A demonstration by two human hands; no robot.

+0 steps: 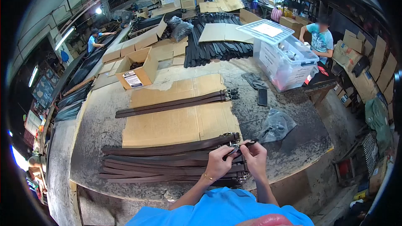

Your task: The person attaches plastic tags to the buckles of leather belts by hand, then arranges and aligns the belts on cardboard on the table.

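Observation:
My left hand (219,161) is closed on the buckle end of a dark leather belt (229,153). Close beside it, my right hand (255,159) pinches the same belt near its metal buckle, and a short dark end sticks up past the fingers. Beneath and to the left of my hands lies a pile of dark brown belts (155,169), their buckles at the right. Farther up, a smaller bundle of belts (171,104) rests across a flat cardboard sheet (161,129), its buckles also to the right.
A clear plastic bag (277,126) and a phone (262,97) lie right of the cardboard. Behind stand an open carton (137,69) and a lidded plastic bin (284,60). Many black straps (217,52) are heaped at the back. Co-workers (320,39) stand around.

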